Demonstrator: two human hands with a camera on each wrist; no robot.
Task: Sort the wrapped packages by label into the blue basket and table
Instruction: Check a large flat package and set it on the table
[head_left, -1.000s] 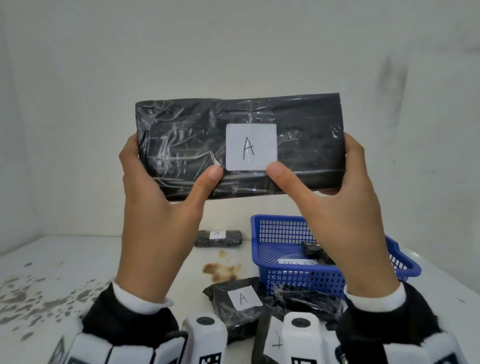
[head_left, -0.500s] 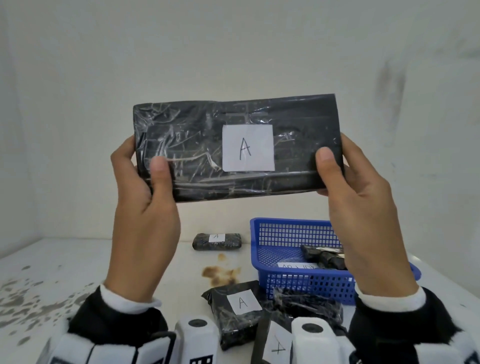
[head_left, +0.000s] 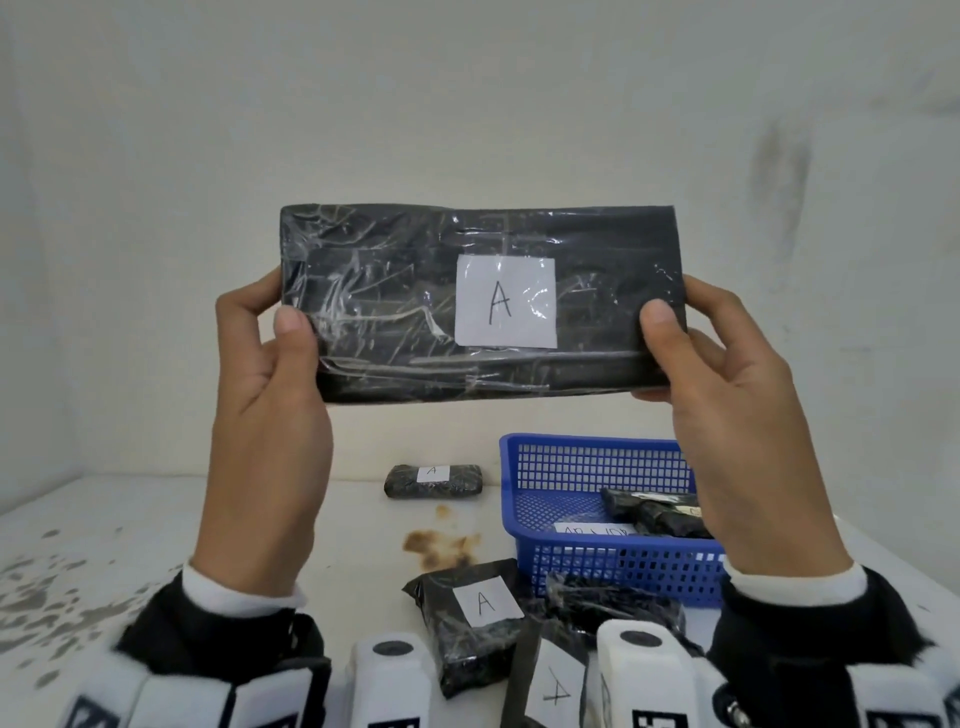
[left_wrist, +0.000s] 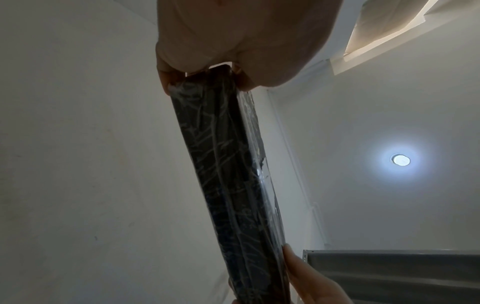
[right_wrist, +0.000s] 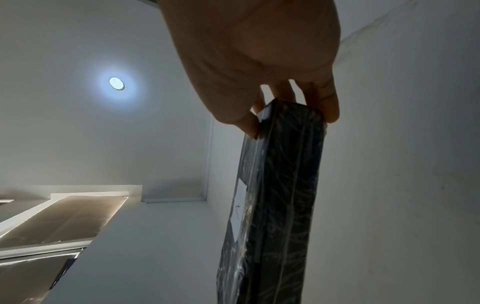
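A long black wrapped package (head_left: 405, 312) with a white label marked A is held up at chest height, face toward me. My left hand (head_left: 270, 353) grips its left end, thumb on the front and fingers behind. My right hand (head_left: 711, 374) grips its right end the same way. The left wrist view shows the package (left_wrist: 228, 174) edge-on, and so does the right wrist view, the package (right_wrist: 283, 205) with its label seen side-on. Below on the table stands the blue basket (head_left: 597, 566) with black packages (head_left: 654, 512) inside.
On the white table (head_left: 156, 545) lie a small package marked A (head_left: 434, 480) at the back, another marked A (head_left: 467, 623) near me, and more black packages (head_left: 608, 608) in front of the basket. A brown stain (head_left: 441, 545) marks the middle. White walls close in behind and right.
Both thumbs slid outward from beside the label to the package's ends. The package stays raised and has shifted slightly.
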